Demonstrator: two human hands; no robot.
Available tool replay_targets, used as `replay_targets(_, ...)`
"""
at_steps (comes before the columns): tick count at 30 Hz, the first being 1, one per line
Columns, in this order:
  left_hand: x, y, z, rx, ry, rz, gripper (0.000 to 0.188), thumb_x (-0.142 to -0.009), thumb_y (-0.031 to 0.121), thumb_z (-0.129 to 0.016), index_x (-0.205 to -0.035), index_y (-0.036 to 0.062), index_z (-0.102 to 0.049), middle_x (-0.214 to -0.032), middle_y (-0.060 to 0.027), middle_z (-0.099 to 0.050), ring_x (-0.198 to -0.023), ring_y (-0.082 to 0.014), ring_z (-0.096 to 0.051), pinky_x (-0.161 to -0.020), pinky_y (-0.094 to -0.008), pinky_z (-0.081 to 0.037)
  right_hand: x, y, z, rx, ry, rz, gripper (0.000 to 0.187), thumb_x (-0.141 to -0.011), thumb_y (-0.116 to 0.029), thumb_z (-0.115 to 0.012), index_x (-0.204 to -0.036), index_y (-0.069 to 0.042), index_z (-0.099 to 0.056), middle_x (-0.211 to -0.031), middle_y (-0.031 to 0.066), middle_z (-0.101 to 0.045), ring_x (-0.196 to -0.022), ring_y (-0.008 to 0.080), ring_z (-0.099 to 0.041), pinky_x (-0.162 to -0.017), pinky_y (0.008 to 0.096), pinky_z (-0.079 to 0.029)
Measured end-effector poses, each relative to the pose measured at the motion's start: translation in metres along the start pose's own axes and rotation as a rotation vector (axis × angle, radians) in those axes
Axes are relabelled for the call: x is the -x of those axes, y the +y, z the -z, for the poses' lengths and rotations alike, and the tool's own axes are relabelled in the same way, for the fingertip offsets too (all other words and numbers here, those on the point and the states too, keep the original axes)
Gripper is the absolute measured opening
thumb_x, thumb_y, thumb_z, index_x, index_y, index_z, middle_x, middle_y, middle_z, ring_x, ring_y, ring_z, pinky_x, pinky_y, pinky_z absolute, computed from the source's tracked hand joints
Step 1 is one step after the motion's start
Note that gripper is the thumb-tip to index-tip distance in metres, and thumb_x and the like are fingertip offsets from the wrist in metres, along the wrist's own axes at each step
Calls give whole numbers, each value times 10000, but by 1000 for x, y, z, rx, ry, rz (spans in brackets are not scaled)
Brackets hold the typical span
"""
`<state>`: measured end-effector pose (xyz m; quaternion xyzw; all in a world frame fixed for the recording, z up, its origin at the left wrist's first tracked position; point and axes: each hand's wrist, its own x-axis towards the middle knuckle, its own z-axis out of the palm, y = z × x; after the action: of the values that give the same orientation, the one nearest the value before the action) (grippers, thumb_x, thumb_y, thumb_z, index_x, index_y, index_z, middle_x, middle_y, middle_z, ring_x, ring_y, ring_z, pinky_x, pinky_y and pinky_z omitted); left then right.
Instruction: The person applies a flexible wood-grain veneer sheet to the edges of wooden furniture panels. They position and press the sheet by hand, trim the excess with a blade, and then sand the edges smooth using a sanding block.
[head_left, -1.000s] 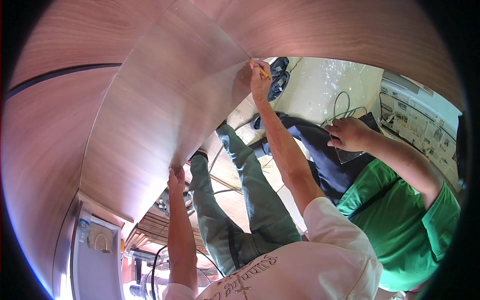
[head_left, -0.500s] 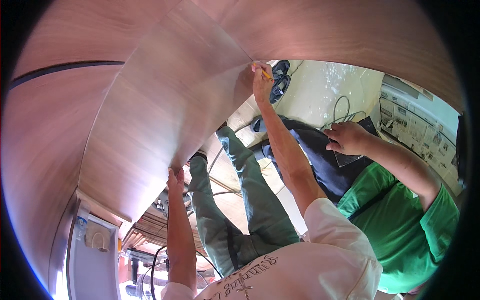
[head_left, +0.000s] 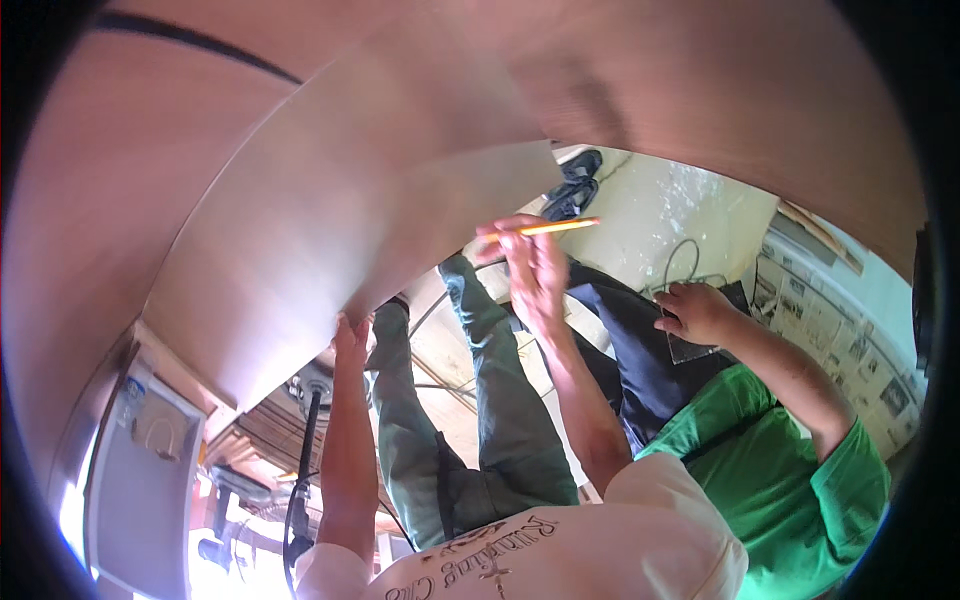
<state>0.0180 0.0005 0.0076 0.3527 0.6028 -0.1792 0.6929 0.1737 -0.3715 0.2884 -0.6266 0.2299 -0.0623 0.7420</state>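
Observation:
A yellow pencil (head_left: 545, 228) is held between the fingers of my right hand (head_left: 538, 270), which hangs in front of the panel's near edge, apart from the wood. My left hand (head_left: 351, 335) grips the lower near edge of a smooth wood-grain panel (head_left: 290, 220); its fingers are partly hidden behind that edge. The panel lies between brownish boards, one on the left (head_left: 110, 200) and one at the far right (head_left: 740, 90).
To my right a co-worker in a green shirt (head_left: 770, 450) rests a hand (head_left: 697, 312) by a dark flat board. Dark shoes (head_left: 575, 185) stand on the pale floor beyond. A white-framed box (head_left: 145, 490) is at lower left; newspaper sheets (head_left: 840, 335) cover a surface at right.
My right hand has come away from the panel's far corner, back toward me, with the pencil now lying sideways. My left hand stays on the edge. The view has shifted a little.

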Motion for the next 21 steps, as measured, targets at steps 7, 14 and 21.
replay_targets(7, -6, -18, -24, 41, 72, -2, 468, -1035, 308, -628, -1348, -10, -488, -1257, -163, -580, -1037, -277, -662, -844, -362, -653, 13, -233, -4, 20, -142, 842, 401, -908, -525, -712, -833, -165, -552, -729, -34, -495, -771, 147, -505, -824, 357, -386)
replay_targets(14, -1, 4, 1, -14, 127, -89, 423, -1013, 342, -664, -1281, 37, -544, -1168, -140, -632, -897, -285, -693, -736, -368, -644, 8, -262, -38, -46, -247, 1018, 286, -922, -367, -730, -905, -119, -589, -796, -3, -556, -766, 134, -544, -765, 319, -438)
replay_targets(21, 8, -3, -22, -36, 200, -55, 477, -1000, 349, -682, -1317, 30, -525, -1219, -133, -620, -944, -268, -693, -744, -319, -649, -10, -191, -54, 29, -153, 864, 189, -936, -209, -749, -976, -73, -625, -862, 27, -617, -761, 120, -583, -705, 281, -491)
